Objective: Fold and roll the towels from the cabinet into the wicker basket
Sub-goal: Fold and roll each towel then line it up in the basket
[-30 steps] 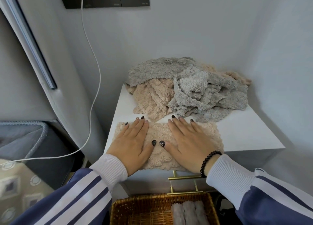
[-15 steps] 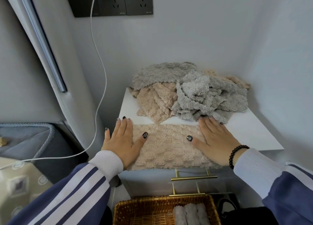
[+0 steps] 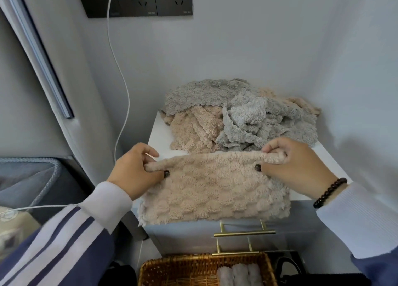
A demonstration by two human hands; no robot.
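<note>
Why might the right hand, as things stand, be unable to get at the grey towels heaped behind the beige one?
Probably it can't yet: the right hand is pinching the beige towel's far edge. The grey towels lie just beyond, with nothing between.

Both hands pinch the far edge of the beige towel (image 3: 213, 191) on the white counter (image 3: 160, 135).

Left hand (image 3: 134, 170) grips the left corner, right hand (image 3: 295, 166) the right; edge curled over the fingers (image 3: 272, 149). Towel pile (image 3: 239, 116) just beyond the fingers. Wicker basket (image 3: 178, 268) below them holds rolled grey towels (image 3: 239, 275).
</note>
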